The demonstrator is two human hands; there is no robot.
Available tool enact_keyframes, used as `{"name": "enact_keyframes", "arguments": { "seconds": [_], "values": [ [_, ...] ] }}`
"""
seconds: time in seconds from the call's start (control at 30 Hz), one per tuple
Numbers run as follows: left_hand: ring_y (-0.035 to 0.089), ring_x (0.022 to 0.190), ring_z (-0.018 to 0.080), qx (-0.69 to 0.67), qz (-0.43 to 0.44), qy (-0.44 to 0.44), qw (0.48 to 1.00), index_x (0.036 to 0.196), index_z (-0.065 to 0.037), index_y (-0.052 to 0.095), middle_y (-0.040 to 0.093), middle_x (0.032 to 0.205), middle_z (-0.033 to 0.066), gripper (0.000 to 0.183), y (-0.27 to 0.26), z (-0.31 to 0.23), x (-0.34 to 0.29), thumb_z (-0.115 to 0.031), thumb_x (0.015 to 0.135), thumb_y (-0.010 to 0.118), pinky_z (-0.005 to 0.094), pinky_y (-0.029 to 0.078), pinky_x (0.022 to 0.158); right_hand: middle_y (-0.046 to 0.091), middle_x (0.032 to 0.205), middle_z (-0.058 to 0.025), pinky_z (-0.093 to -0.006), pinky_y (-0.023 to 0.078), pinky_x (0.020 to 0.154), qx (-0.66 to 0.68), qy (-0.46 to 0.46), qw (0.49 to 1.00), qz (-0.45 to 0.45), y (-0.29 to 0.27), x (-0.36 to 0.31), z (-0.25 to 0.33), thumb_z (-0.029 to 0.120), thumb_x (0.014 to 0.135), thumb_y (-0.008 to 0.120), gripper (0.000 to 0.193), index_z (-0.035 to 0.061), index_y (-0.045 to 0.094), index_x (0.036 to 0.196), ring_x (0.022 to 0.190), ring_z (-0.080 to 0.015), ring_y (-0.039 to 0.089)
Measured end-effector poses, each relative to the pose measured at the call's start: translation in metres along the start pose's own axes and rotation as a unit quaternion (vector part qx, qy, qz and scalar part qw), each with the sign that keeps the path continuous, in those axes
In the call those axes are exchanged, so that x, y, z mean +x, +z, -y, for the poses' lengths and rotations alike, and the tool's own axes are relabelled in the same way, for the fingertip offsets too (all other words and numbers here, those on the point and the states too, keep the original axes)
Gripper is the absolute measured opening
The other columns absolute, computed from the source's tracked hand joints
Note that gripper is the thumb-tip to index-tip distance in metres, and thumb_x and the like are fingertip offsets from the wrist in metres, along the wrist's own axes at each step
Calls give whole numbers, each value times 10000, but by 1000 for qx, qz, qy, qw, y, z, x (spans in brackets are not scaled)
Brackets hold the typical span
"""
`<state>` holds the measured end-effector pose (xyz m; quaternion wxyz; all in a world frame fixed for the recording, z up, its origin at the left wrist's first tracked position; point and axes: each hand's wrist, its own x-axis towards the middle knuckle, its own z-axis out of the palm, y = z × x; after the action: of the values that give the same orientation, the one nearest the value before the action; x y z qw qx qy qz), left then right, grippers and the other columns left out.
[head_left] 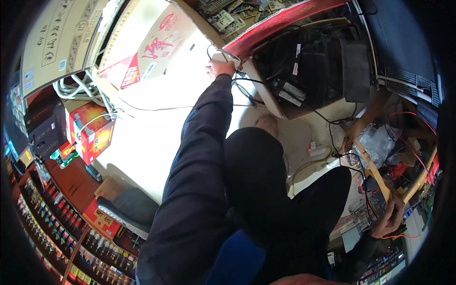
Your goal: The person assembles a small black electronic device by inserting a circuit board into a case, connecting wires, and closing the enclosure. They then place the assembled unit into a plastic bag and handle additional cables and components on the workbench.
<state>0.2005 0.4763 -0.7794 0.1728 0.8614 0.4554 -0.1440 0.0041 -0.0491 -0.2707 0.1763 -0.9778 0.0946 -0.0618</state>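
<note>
My left arm reaches far forward, and my left hand (222,69) is closed at a pale block (221,57) with dark cables around it. Overexposure hides its fingertips and the block's exact kind. Beside this hand, black cables (244,85) run along an open cardboard box (259,85) that holds black devices (308,71). Low on the right, my right hand (390,218) has its fingers bent over the corner of another open cardboard box (372,164). That box contains a clear plastic bag (377,142) and loose wires.
A white power strip (318,150) with a red light lies on the floor beyond my knees. Large cartons (166,45) stand ahead left, near coiled white cable (83,90) and a red box (92,133). Shelves of small goods (61,209) line the left. A box of circuit boards (232,21) is ahead.
</note>
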Motion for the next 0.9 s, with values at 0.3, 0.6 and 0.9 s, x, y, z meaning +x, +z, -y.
{"name": "enact_keyframes", "arguments": {
  "seconds": [0.3, 0.6, 0.9],
  "values": [
    [711, 933, 358, -276, 132, -8, 952, 1108, 45, 615, 715, 991, 221, 451, -19, 43, 1, -257, 787, 710, 444, 564, 873, 652, 1020, -114, -390, 476, 890, -15, -12, 1000, 3, -1, 3, -1, 172, 1049, 567, 249, -30, 680, 1139, 956, -215, 599],
    [714, 1029, 385, -105, 189, 70, 974, 1082, -1, 719, 746, 1058, 214, 513, 6, 52, -63, -384, 760, 832, 445, 564, 918, 625, 996, -111, -385, 469, 854, 3, -5, 999, 32, -4, 3, -6, 163, 1055, 553, 247, -42, 671, 1125, 930, -215, 573],
    [751, 879, 340, -259, 156, -54, 952, 993, 37, 765, 764, 952, 220, 470, -21, 41, -58, -361, 746, 805, 389, 588, 823, 639, 1024, -102, -345, 443, 746, 37, -58, 997, 31, 6, 9, 6, 167, 1085, 536, 242, -18, 670, 1163, 894, -179, 572]
  ]
}}
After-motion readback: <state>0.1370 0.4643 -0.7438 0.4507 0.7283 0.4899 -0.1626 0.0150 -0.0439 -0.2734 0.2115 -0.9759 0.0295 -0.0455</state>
